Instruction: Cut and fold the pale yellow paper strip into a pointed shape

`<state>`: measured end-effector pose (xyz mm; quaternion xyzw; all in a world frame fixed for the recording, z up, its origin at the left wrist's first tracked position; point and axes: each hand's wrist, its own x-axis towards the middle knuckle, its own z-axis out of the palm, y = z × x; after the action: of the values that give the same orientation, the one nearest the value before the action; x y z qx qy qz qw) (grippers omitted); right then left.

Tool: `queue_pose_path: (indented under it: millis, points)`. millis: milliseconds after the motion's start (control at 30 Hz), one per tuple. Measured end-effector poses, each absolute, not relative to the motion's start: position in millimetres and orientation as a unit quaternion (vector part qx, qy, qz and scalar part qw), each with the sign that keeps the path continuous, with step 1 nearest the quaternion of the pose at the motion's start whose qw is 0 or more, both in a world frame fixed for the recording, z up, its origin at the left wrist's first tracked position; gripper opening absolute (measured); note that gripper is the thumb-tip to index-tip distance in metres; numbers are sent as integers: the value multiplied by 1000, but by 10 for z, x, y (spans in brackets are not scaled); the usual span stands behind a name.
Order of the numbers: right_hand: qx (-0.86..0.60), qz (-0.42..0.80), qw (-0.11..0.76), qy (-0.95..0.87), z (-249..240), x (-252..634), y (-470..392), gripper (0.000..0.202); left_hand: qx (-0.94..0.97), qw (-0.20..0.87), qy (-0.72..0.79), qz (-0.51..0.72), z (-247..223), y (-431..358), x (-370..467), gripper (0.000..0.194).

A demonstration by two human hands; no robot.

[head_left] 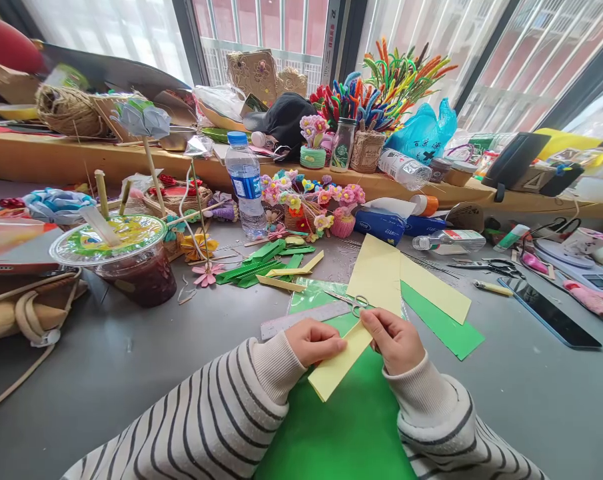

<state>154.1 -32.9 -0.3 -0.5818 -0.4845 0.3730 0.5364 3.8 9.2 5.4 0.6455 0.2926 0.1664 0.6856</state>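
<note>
A folded strip of pale yellow paper is held between both hands, above a green sheet. My left hand pinches its left edge with thumb and curled fingers. At the strip's upper right end, my right hand grips it between thumb and fingers. Just beyond the hands lie small scissors and a ruler. Larger yellow sheets and a green sheet spread out behind and to the right. Folded green strips and narrow yellow strips lie farther left.
A lidded cup of dark drink stands left, a water bottle behind. Crocheted flowers line the table's back. At right are black-handled scissors, a phone and a white scale. A crowded wooden ledge runs behind.
</note>
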Motion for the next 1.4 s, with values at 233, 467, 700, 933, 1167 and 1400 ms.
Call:
queue_pose_path:
  millis: [233,467,700,933,1167,1400]
  points:
    - [-597,394,577,-394,-31,1709,-242,30,593,726,291,190,84,95,35,32]
    - [-602,377,594,-376,-6,1715,-230,31,573,716,308,254,29,172,45,32]
    - [-655,278,564,-419,-33,1687,-269,33,595,631,385,316,-16,137,96,33]
    - [-647,261,508,-505,-49,1687,-294,33,550,710,341,277,-25,101,77,29]
    - [-567,367,510,-533,-22,1668,-287,31,447,649,421,448,22,196,33,28]
    - [-547,400,494,-545,-20,1600,-312,31,511,613,412,440,-31,187,43,26]
